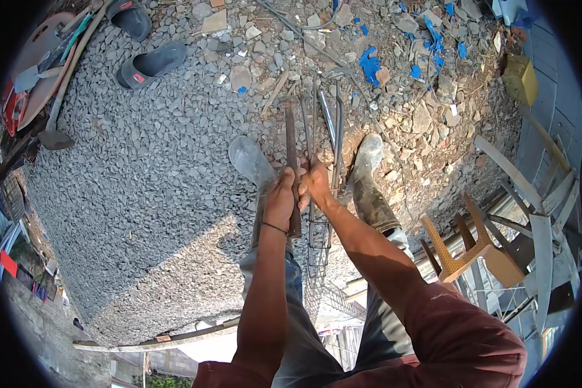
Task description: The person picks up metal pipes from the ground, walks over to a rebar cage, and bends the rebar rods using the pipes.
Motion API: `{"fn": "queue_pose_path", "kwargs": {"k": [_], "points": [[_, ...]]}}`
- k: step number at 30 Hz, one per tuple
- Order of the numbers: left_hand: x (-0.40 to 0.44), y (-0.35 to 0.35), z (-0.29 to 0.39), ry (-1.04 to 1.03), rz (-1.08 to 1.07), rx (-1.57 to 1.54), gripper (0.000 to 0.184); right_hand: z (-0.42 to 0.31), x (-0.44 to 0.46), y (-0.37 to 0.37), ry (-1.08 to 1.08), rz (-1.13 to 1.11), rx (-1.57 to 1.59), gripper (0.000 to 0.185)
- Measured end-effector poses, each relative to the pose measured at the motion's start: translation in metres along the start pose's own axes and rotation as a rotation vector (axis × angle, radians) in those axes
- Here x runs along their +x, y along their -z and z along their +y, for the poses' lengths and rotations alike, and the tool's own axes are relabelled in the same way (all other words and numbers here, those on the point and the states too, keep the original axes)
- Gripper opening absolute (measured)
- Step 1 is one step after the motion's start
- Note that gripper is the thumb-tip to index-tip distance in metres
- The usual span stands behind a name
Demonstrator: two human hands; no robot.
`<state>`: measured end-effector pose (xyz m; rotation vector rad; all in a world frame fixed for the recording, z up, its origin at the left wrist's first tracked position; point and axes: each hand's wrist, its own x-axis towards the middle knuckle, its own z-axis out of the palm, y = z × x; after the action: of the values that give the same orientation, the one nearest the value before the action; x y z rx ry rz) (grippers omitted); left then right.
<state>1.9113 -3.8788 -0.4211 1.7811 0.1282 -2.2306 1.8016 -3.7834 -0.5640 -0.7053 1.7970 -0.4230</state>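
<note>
Between my two boots stands a bundle of long steel bars [338, 123] tied with square wire stirrups [319, 242], running lengthwise toward my body. My left hand [281, 197] is wrapped round a brown rusty metal bar [291, 132], which has a short crosspiece at its far end. Just beside it, my right hand [315, 181] is closed at the steel bars, its fingers close to my left hand. What exactly the right fingertips pinch is partly hidden.
Grey gravel [155, 161] spreads on the left, with two dark clogs [155, 64] on it. A shovel [56, 139] lies at the upper left. Rubble with blue scraps [370, 66] is at the upper right. Broken chairs [472, 249] and a yellow container [520, 81] are at the right.
</note>
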Motion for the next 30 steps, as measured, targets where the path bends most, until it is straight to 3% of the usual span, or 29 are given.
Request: {"fn": "queue_pose_path", "kwargs": {"k": [3, 5, 6, 10, 13, 15, 16, 18, 19, 21, 23, 27, 30], "points": [[0.003, -0.018, 0.011, -0.015, -0.015, 0.037, 0.045, -0.005, -0.016, 0.011, -0.204, -0.155, 0.572, 0.022], [0.003, -0.021, 0.014, -0.005, -0.025, 0.02, 0.042, -0.005, -0.008, 0.013, -0.263, -0.206, 0.779, 0.021], [-0.001, -0.028, 0.018, -0.01, 0.023, 0.057, 0.039, 0.007, 0.001, 0.009, -0.271, -0.22, 0.571, 0.022], [-0.03, -0.06, 0.018, -0.182, 0.133, 0.119, 0.032, -0.043, -0.01, 0.039, -0.208, -0.22, 0.318, 0.024], [-0.056, -0.08, 0.029, -0.243, 0.063, 0.205, 0.031, -0.013, -0.016, 0.02, -0.125, -0.28, 0.64, 0.025], [-0.053, -0.094, 0.016, -0.297, 0.058, 0.245, 0.03, 0.001, -0.017, 0.009, -0.349, -0.289, 0.899, 0.027], [-0.056, -0.108, 0.014, -0.247, 0.055, 0.226, 0.029, 0.0, -0.018, 0.008, -0.423, -0.287, 0.981, 0.028], [-0.052, -0.123, 0.001, -0.171, 0.06, 0.192, 0.027, -0.005, -0.03, 0.009, -0.092, -0.051, 0.522, 0.026], [-0.046, -0.124, -0.011, -0.177, 0.057, 0.187, 0.027, -0.007, -0.031, 0.013, -0.04, -0.034, 0.445, 0.027], [-0.033, -0.12, -0.034, -0.208, 0.195, 0.329, 0.028, -0.008, -0.026, 0.024, -0.069, -0.165, 0.537, 0.027], [-0.018, -0.111, -0.044, -0.181, 0.185, 0.36, 0.027, -0.005, -0.022, 0.035, -0.107, -0.278, 0.618, 0.028], [-0.002, -0.107, -0.035, -0.122, 0.16, 0.167, 0.027, -0.004, -0.022, 0.046, -0.144, -0.395, 0.664, 0.029], [0.014, -0.089, -0.034, 0.098, 0.037, -0.153, 0.032, -0.004, -0.017, 0.046, -0.148, -0.441, 0.664, 0.03]]}}
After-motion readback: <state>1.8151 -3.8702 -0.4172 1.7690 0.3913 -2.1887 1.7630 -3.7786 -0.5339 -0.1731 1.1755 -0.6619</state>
